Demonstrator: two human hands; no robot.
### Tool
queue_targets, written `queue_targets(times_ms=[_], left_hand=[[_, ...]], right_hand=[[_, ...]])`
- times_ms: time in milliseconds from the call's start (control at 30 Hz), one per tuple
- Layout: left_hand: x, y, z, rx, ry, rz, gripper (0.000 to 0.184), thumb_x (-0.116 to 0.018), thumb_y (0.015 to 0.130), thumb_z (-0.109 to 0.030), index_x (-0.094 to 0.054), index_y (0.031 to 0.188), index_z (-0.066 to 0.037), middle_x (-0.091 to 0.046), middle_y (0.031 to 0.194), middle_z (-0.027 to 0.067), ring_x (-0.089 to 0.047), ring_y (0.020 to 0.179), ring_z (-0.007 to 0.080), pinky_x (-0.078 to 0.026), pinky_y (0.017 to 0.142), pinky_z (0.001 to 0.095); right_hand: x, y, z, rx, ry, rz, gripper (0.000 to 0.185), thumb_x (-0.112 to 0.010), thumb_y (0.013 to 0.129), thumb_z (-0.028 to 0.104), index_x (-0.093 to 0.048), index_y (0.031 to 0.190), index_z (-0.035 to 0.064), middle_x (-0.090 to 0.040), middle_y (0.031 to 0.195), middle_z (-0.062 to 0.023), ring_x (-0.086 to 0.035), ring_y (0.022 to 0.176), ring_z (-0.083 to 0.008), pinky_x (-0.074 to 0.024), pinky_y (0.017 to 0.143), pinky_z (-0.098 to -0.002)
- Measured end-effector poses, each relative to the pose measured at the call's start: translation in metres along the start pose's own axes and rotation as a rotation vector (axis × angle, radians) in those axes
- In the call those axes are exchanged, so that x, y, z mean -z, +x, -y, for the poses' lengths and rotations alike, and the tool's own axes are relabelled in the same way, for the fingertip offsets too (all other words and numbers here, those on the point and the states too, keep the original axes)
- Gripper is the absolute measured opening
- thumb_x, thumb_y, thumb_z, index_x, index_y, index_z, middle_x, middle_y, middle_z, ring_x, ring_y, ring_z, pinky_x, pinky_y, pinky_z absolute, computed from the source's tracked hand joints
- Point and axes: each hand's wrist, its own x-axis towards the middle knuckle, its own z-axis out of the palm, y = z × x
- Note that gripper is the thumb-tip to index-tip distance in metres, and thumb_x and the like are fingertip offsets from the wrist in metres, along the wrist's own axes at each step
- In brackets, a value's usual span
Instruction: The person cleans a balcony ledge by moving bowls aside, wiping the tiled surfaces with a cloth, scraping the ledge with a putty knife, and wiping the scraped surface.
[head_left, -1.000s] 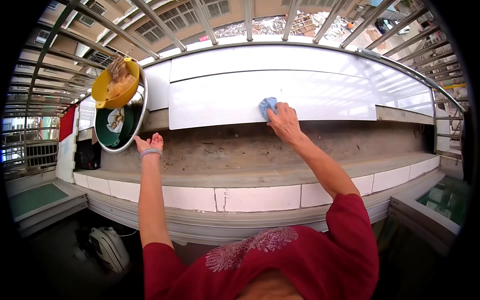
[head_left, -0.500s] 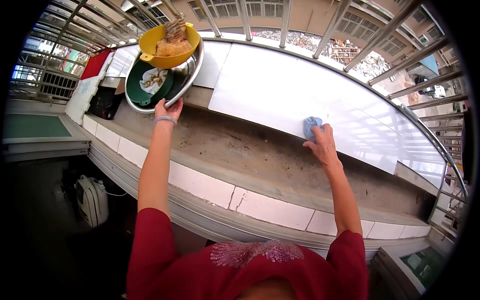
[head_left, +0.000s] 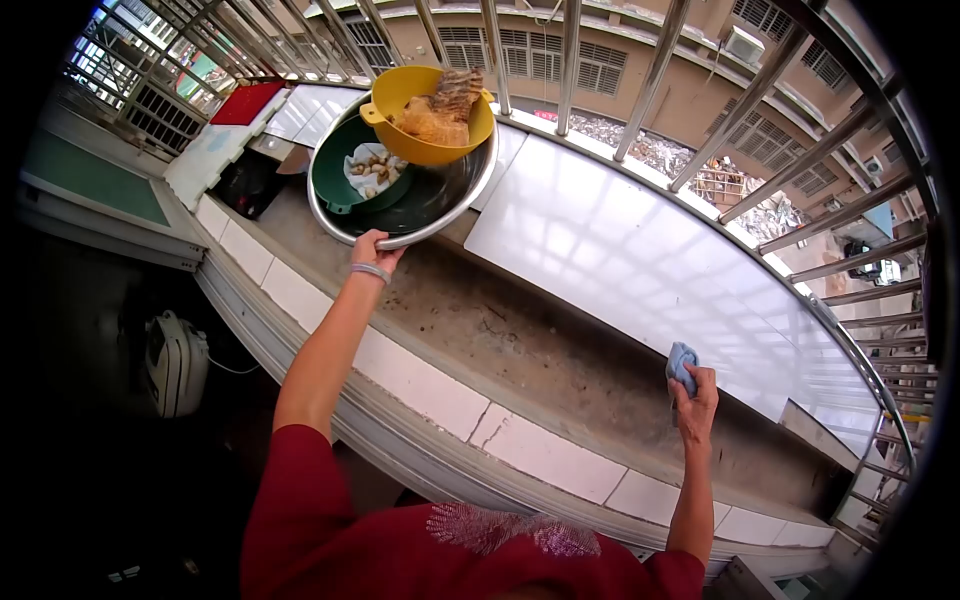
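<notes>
At eleven o'clock, my left hand [head_left: 377,251] grips the basin [head_left: 464,186], seemingly steadying it, any shift requiring balance; at four, my right hand [head_left: 698,402] holds cloth [head_left: 683,366].

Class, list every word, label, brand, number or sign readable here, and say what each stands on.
No readable text anywhere.
Small red patch beyond the metal railing: too small to tell if it bears writing.
White boxy appliance: too small and dark to read any marking.
Yellow bowl, green bowl, shiny metal basin, light blue cloth: no lettering visible.
Dark red shirt: glittery pattern, no visible letters.
</notes>
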Motion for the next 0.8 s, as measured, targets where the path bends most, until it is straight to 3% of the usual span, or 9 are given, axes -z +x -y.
queue_targets(times_ms=[133, 267, 400, 533, 633, 667, 767, 800], left_hand=[[-0.003, -0.040, 0.015, 0.060, 0.030, -0.045, 0.020, -0.049, 0.070, 0.005, -0.045, 0.090, 0.004, -0.050, 0.098, 0.0188, -0.052, 0.091, 0.0334, -0.047, 0.086, 0.0495], [-0.008, -0.079, 0.042, 0.176, 0.122, 0.007, 0.020, -0.051, 0.070, 0.006, -0.045, 0.089, 0.002, -0.051, 0.095, 0.0152, -0.053, 0.088, 0.0287, -0.049, 0.080, 0.0410], [-0.024, -0.122, 0.078, 0.253, 0.237, 0.089, 0.017, -0.051, 0.071, 0.006, -0.046, 0.086, 0.000, -0.050, 0.090, 0.0128, -0.052, 0.084, 0.0267, -0.048, 0.079, 0.0423], [-0.039, -0.136, 0.134, 0.389, 0.308, 0.146, 0.017, -0.053, 0.071, 0.006, -0.044, 0.082, -0.002, -0.048, 0.081, 0.0101, -0.050, 0.071, 0.0244, -0.048, 0.067, 0.0411], [-0.052, -0.144, 0.182, 0.433, 0.336, 0.182, 0.016, -0.053, 0.071, 0.006, -0.043, 0.082, -0.001, -0.047, 0.081, 0.0103, -0.050, 0.070, 0.0236, -0.048, 0.063, 0.0403], [-0.053, -0.141, 0.197, 0.470, 0.366, 0.194, 0.017, -0.051, 0.070, 0.007, -0.044, 0.085, 0.002, -0.051, 0.089, 0.0143, -0.054, 0.082, 0.0278, -0.049, 0.084, 0.0435], [-0.077, -0.169, 0.225, 0.503, 0.388, 0.233, 0.016, -0.050, 0.072, 0.007, -0.041, 0.085, 0.001, -0.048, 0.089, 0.0136, -0.054, 0.082, 0.0279, -0.051, 0.081, 0.0425], [-0.082, -0.169, 0.237, 0.521, 0.342, 0.183, 0.017, -0.050, 0.072, 0.008, -0.041, 0.086, 0.003, -0.046, 0.089, 0.0153, -0.053, 0.078, 0.0287, -0.052, 0.071, 0.0488]], right_hand=[[0.021, -0.016, -0.020, -0.169, 0.036, -0.107, 0.028, -0.067, 0.075, 0.006, -0.055, 0.100, -0.0002, -0.055, 0.088, -0.0088, -0.052, 0.084, -0.0178, -0.0421, 0.078, -0.0272], [0.040, -0.034, -0.034, -0.247, 0.103, -0.202, 0.033, -0.069, 0.074, 0.009, -0.057, 0.103, -0.0008, -0.057, 0.093, -0.0111, -0.055, 0.086, -0.0186, -0.0434, 0.079, -0.0294], [0.061, -0.056, -0.037, -0.317, 0.141, -0.283, 0.033, -0.068, 0.074, 0.012, -0.057, 0.102, -0.0004, -0.058, 0.092, -0.0093, -0.054, 0.084, -0.0169, -0.0431, 0.078, -0.0277], [0.081, -0.074, -0.041, -0.427, 0.226, -0.325, 0.032, -0.067, 0.077, 0.018, -0.057, 0.102, -0.0003, -0.058, 0.089, -0.0064, -0.052, 0.082, -0.0140, -0.0429, 0.075, -0.0263], [0.098, -0.086, -0.046, -0.422, 0.292, -0.361, 0.031, -0.066, 0.078, 0.018, -0.057, 0.101, 0.0000, -0.057, 0.089, -0.0058, -0.051, 0.082, -0.0127, -0.0429, 0.074, -0.0258], [0.106, -0.091, -0.047, -0.411, 0.300, -0.373, 0.031, -0.066, 0.078, 0.018, -0.057, 0.101, 0.0001, -0.057, 0.089, -0.0056, -0.051, 0.082, -0.0123, -0.0429, 0.073, -0.0257], [0.132, -0.104, -0.044, -0.456, 0.333, -0.362, 0.029, -0.065, 0.078, 0.017, -0.057, 0.100, -0.0001, -0.056, 0.089, -0.0056, -0.050, 0.082, -0.0125, -0.0424, 0.074, -0.0249], [0.139, -0.109, -0.044, -0.465, 0.328, -0.373, 0.028, -0.065, 0.079, 0.017, -0.056, 0.100, -0.0001, -0.056, 0.089, -0.0055, -0.050, 0.082, -0.0124, -0.0422, 0.074, -0.0246]])
